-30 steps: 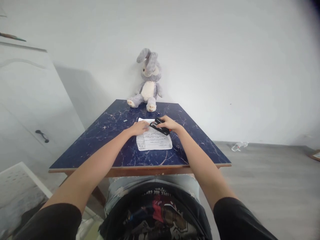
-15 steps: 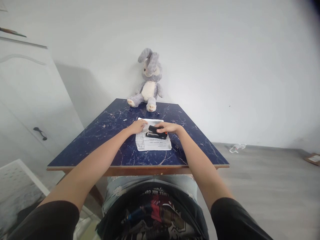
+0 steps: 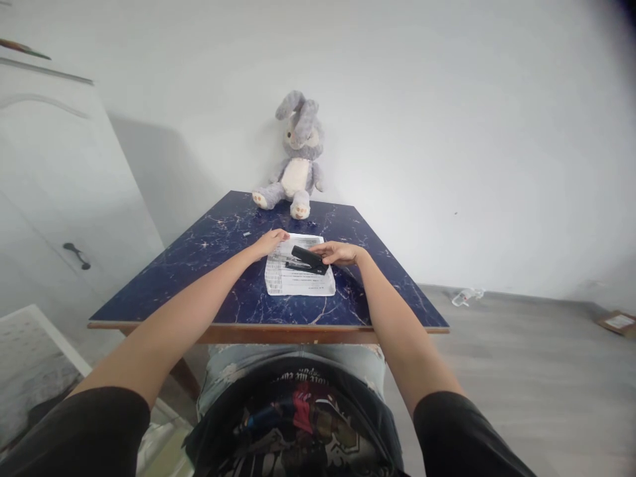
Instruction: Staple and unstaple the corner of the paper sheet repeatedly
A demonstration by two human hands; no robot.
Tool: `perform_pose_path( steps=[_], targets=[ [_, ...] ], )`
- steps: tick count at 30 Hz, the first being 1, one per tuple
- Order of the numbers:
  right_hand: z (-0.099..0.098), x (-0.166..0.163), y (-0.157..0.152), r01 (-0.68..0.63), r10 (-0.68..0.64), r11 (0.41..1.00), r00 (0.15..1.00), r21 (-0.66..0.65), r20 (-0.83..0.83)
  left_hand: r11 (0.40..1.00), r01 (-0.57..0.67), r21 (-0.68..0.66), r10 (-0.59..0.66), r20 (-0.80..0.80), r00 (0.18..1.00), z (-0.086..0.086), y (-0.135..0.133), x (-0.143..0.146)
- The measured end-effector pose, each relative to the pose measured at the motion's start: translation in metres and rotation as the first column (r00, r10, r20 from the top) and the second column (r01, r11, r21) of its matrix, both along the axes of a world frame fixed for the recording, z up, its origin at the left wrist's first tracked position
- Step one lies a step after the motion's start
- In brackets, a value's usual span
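A printed sheet of paper [image 3: 301, 286] lies flat on the dark blue marbled table [image 3: 199, 265]. On the sheet rests a black stapler [image 3: 309, 260], its top arm tilted up from its base at the left end. My right hand [image 3: 342, 252] grips the stapler's right end, thumb on the near side and fingers behind it. At the sheet's far left corner is my left hand [image 3: 271, 242], fingers stretched out and holding nothing; whether the fingertips press on the paper I cannot tell.
A grey plush rabbit [image 3: 297, 175] sits at the table's far edge against the wall. A small pale scrap [image 3: 247, 234] lies left of the paper. Left stands a white cabinet [image 3: 59, 172]. Clear plastic [image 3: 467, 296] and a brown box [image 3: 619, 322] are on the floor at right.
My left hand has slid a little left toward the paper's edge. My right hand has drawn back from the stapler's top to its right end. The view has shifted slightly.
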State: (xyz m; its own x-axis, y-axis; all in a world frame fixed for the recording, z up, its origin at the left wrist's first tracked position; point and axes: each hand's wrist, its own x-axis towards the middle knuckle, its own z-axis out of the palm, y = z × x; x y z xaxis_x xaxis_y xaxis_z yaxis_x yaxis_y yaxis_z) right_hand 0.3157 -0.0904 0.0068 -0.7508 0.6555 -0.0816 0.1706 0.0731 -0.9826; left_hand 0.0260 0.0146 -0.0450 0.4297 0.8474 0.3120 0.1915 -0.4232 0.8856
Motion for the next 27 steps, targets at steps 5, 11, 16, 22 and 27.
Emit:
perform_pose_path(
  steps=[5, 11, 16, 22, 27],
  targets=[
    [0.009, -0.016, -0.002, -0.09, 0.044, 0.949, 0.987, 0.302, 0.155, 1.0, 0.002, 0.003, -0.002, -0.001, 1.0, 0.002, -0.004, 0.0],
    [0.008, -0.041, 0.005, -0.04, -0.13, 0.797, 0.963, 0.603, 0.235, 0.999, 0.026, -0.042, -0.018, 0.18, 0.984, 0.011, -0.01, -0.001],
    [0.005, -0.036, 0.006, 0.264, -0.437, 0.518, 0.899, 0.814, -0.013, 0.885, 0.166, -0.435, 0.092, 0.513, 0.854, 0.027, -0.019, -0.001],
    [0.003, -0.043, -0.004, 0.008, -0.744, 0.128, 0.662, 0.992, 0.09, 0.657, 0.38, -0.651, 0.08, 0.561, 0.824, 0.033, -0.03, 0.001],
    [0.006, -0.054, -0.007, -0.306, -0.794, 0.048, 0.566, 0.951, 0.222, 0.623, 0.369, -0.69, 0.141, 0.563, 0.814, 0.039, -0.036, 0.006]
  ],
)
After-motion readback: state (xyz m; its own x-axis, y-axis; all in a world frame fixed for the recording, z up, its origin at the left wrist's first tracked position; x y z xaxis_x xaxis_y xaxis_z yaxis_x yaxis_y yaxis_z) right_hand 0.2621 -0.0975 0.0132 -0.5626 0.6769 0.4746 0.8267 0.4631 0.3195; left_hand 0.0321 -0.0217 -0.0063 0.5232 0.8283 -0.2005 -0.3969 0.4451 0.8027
